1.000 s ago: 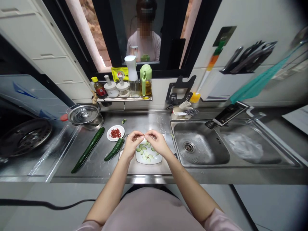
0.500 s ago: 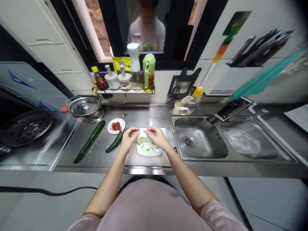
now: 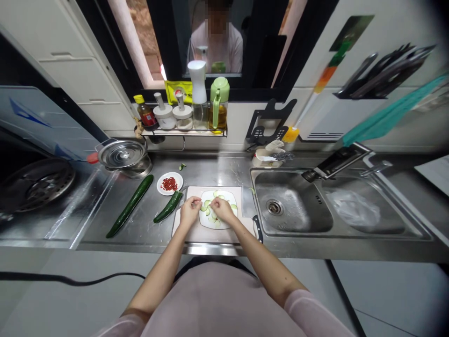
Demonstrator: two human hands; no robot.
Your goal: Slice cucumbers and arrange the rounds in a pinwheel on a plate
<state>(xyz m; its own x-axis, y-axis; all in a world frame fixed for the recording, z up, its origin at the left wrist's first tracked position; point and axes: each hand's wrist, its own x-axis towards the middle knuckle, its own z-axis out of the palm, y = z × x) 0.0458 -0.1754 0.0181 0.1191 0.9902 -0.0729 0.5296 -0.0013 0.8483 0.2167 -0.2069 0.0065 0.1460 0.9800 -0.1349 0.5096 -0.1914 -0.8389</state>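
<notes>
A white plate with pale green cucumber slices fanned over it rests on the light cutting board. At the plate's left rim, my left hand is closed, thumb and fingertips pinched together. My right hand is over the plate's middle, also pinching, its fingertips close to the slices. Whatever either pinch holds is too small to make out. Left of the board lies a cut piece of cucumber. A black knife handle sticks out at the board's right edge.
A whole cucumber and a small dish of chopped red chilli lie to the left. Beyond them stands a lidded steel pot. The double sink is on the right. Above the counter hangs a condiment rack.
Both hands have come down and nearer to me, from the plate's far edge. The right hand is now lower over the slices. More of the board and the knife handle shows.
</notes>
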